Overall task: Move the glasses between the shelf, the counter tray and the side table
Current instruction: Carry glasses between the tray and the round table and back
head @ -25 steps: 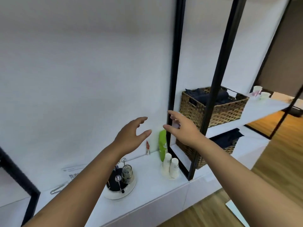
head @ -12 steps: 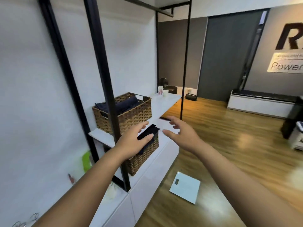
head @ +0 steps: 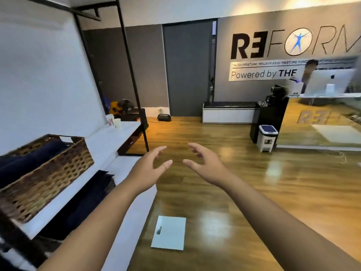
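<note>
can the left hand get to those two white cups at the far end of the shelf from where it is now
Probably not without stepping closer. The left hand hangs open over the floor, well short of the white cups, which stand at the shelf's far end. Nothing blocks the way; the shelf top between is bare past the wicker basket.

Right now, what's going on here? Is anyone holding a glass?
No glass is in hand. The person's left hand and right hand are both held out in front, fingers loosely spread, gripping nothing, above the wooden floor. To the left stands the shelf with a wicker basket of dark fabric and two pale cups at its far end. A white scale lies on the floor below the hands. No drinking glasses or tray are in view.
</note>
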Demonstrator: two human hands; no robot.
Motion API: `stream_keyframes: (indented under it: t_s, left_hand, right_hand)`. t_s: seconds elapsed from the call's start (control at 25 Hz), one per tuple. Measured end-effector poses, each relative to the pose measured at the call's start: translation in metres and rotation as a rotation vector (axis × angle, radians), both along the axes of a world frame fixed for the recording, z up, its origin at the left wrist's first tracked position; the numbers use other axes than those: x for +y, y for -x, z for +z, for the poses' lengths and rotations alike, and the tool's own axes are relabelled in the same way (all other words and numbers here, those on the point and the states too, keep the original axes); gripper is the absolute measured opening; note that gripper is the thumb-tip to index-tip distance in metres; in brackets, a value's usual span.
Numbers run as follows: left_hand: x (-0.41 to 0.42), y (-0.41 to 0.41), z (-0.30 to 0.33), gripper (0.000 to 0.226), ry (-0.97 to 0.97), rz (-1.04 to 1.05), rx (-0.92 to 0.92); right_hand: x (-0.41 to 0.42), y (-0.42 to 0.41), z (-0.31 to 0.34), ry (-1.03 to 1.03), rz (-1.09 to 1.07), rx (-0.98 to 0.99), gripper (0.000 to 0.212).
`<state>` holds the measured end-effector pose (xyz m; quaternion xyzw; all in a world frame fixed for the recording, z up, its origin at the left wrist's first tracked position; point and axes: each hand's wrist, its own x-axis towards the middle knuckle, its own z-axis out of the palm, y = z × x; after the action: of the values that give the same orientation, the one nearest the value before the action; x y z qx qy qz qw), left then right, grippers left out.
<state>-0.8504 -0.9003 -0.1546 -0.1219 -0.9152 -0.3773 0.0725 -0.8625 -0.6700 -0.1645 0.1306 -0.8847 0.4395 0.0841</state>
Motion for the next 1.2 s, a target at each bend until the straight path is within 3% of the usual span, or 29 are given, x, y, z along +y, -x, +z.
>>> stream_keyframes:
  t_s: [0.44,0.8,1.2]
  left_hand:
    - [0.163,0.148,-0.022,0.057,-0.010,-0.314,-0.024]
    - [0.307,0.303,-0.033,0.055,0.060,-0.709,-0.051]
    - [0.535,0.325,-0.054,0.057,0.128,-1.168,-0.007]
  right_hand:
    - [0.147,0.064,-0.030,0.003,-0.298,-0.066,0.067]
    - [0.246,0.132,-0.040,-0.006,-0.693,-0.108,0.065]
    - [0.389,0.094,-0.067,0.047,-1.185,-0.122,0.062]
